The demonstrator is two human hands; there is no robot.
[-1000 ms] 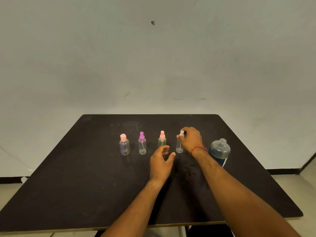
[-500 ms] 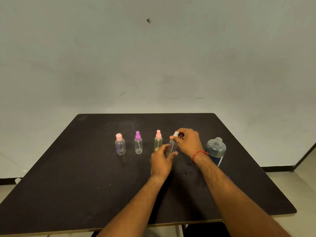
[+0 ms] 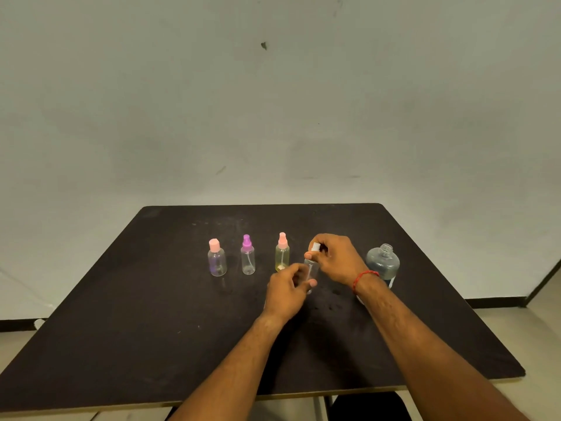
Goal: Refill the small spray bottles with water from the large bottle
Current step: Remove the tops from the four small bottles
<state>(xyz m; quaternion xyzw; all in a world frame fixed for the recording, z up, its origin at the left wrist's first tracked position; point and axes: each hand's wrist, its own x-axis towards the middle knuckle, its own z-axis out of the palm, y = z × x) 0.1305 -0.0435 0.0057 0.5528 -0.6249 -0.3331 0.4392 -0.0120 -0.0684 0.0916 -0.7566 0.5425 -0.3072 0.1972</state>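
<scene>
- Both hands close on one clear spray bottle (image 3: 311,268), held just above the table (image 3: 121,329) and tilted slightly.
- Left hand (image 3: 287,291) wraps the bottle's lower body, thumb on the near side, fingers curled round the far side.
- Right hand (image 3: 337,258) pinches the white spray cap (image 3: 315,247) at the top, thumb tip pressed against the neck just below it; a red thread (image 3: 364,278) circles that wrist.
- So the bottle stands between the two grips: body in the left, cap in the right. Whether the cap is loosened cannot be told.
- Three more small bottles stand upright in a row toward the table's far edge, left of the hands and well apart from each other: a pink-capped bottle (image 3: 217,259) farthest left, a purple-capped bottle (image 3: 248,256) next, then a yellowish bottle (image 3: 282,253) with a pink sprayer, just beside the left fingers.
- Large bottle (image 3: 383,264) stands uncapped toward the table's right edge, just beyond the right wrist, its threaded neck bare; the forearm hides its base.
- Dark table top shows faint scuffs and specks near the hands.
</scene>
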